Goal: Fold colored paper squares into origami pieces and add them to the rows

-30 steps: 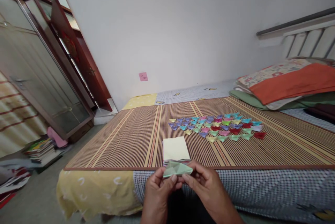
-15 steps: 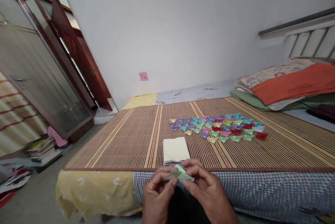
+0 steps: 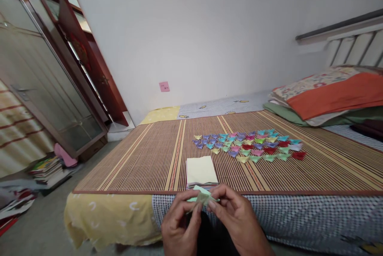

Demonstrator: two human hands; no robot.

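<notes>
Both my hands meet at the bottom centre, just off the near edge of the bed. My left hand (image 3: 179,224) and my right hand (image 3: 235,216) pinch a small light green folded paper piece (image 3: 202,197) between their fingertips. Right behind it on the striped mat lies a stack of square paper sheets (image 3: 201,171) with a pale yellow one on top. Farther back, several small folded paper pieces (image 3: 248,146) in many colours lie spread in rows.
The striped bamboo mat (image 3: 143,160) covers the bed. Folded bedding and pillows (image 3: 329,92) are piled at the right by the headboard. A glass-door cabinet (image 3: 44,88) and a pile of books (image 3: 46,168) stand on the floor to the left.
The green paper has been squeezed narrower and turned between my fingertips; a second ago it was a wider flat shape. My hands stayed in about the same place.
</notes>
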